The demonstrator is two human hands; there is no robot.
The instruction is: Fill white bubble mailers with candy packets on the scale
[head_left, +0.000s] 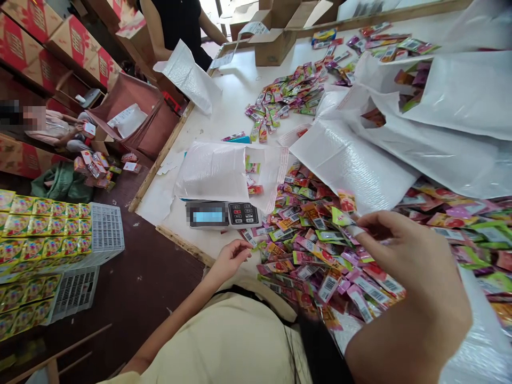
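Observation:
Small sachets (320, 256) with printed fruit and barcodes lie in a loose heap before me. My right hand (412, 261) is closed, pinching a green-and-white sachet (341, 217) above the heap. An orange sachet (347, 201) shows just beyond it. At the heap's left edge is my left hand (231, 258), its fingers curled together. A bit of green wrapper touches its fingertips; whether they grip it is unclear. A white bubble mailer (216, 173) with sachets in its open mouth rests on a digital scale (244, 212), whose display is blurred.
More bubble mailers (356, 160) cover the right side, some holding sachets. A second sachet pile (292, 90) and an open cardboard box (276, 45) are farther back. Wooden edging (180, 246) borders the table. Plastic crates (106, 229) stand on the floor at left. Two other people are nearby.

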